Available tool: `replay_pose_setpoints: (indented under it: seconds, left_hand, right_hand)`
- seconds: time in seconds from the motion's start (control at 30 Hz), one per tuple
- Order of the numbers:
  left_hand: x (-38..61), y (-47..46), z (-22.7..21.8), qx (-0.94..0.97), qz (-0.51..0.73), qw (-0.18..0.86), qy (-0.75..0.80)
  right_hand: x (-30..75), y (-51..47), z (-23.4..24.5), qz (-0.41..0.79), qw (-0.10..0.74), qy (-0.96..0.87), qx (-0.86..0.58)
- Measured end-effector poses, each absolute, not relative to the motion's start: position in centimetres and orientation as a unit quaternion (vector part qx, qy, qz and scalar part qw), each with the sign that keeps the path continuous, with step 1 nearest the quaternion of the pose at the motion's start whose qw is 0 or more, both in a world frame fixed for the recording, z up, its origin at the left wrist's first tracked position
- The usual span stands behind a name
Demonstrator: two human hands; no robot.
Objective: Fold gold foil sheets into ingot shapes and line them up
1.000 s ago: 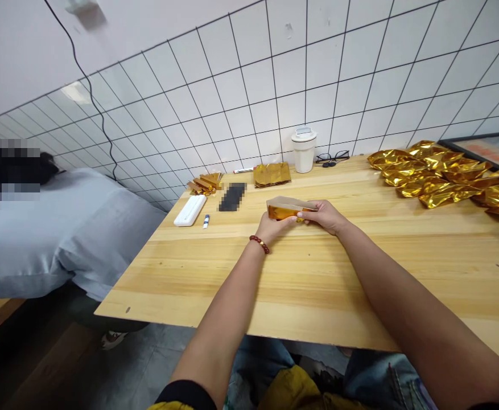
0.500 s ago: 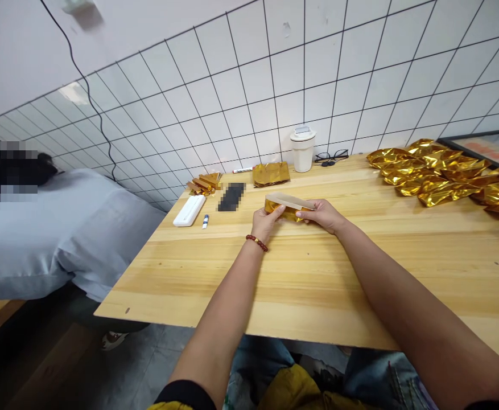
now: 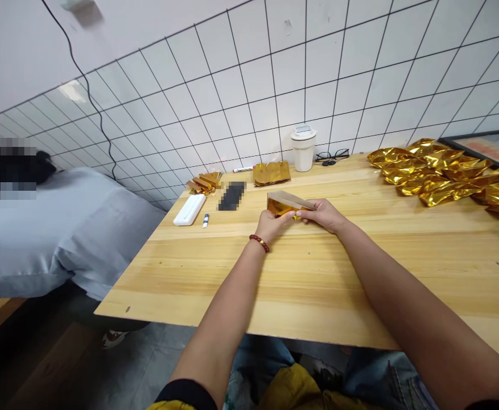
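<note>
A gold foil paper (image 3: 291, 200), folded with a dull tan strip along its upper edge, is held just over the wooden table (image 3: 215, 273). My left hand (image 3: 273, 224), with a bead bracelet at the wrist, grips its left and lower part, thumb pointing right. My right hand (image 3: 322, 216) pinches the right end between thumb and fingers. The two thumbs nearly meet at the lower edge of the foil. Some fingers of both hands are hidden behind it.
Several twisted gold foil pieces (image 3: 445, 171) lie at the right. Along the back are a foil stack (image 3: 271, 173), a white cup (image 3: 304, 149), glasses (image 3: 333, 155), folded strips (image 3: 204, 183) and a dark pixelated item (image 3: 232, 196). A white box (image 3: 189, 209) lies left, near a person (image 3: 70, 228).
My left hand has slid to the right along the lower edge, its thumb now close to the right thumb. More of the foil's left end shows. My right hand has barely moved.
</note>
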State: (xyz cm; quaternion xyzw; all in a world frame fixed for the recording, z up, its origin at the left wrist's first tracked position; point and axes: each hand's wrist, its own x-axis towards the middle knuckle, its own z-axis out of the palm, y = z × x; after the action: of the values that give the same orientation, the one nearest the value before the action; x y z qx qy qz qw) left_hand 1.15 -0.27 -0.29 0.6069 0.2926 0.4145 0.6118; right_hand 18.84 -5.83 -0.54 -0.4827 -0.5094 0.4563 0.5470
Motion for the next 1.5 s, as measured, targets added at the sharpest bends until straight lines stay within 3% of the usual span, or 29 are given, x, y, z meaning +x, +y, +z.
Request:
replay_pose_setpoints:
  seconds: [0.2, 0.7, 1.13, 1.37, 1.5]
  left_hand:
    - [1.1, 0.3, 0.1, 0.489, 0.486, 0.636, 0.348]
    - [1.0, -0.2, -0.5, 0.71, 0.341, 0.536, 0.305]
    - [0.8, 0.3, 0.5, 0.584, 0.473, 0.561, 0.346]
    - [0.9, -0.2, 0.3, 0.66, 0.382, 0.574, 0.301]
    - [1.2, -0.2, -0.1, 0.669, 0.392, 0.549, 0.313]
  right_hand:
    - [18.8, -5.8, -0.5, 0.457, 0.54, -0.51, -0.488]
    - [19.2, -5.6, -1.0, 0.458, 0.562, -0.496, -0.478]
    - [18.9, -5.7, -0.7, 0.462, 0.55, -0.501, -0.483]
    - [18.8, -6.0, -0.6, 0.445, 0.549, -0.516, -0.484]
    - [18.8, -6.0, -0.5, 0.45, 0.548, -0.511, -0.486]
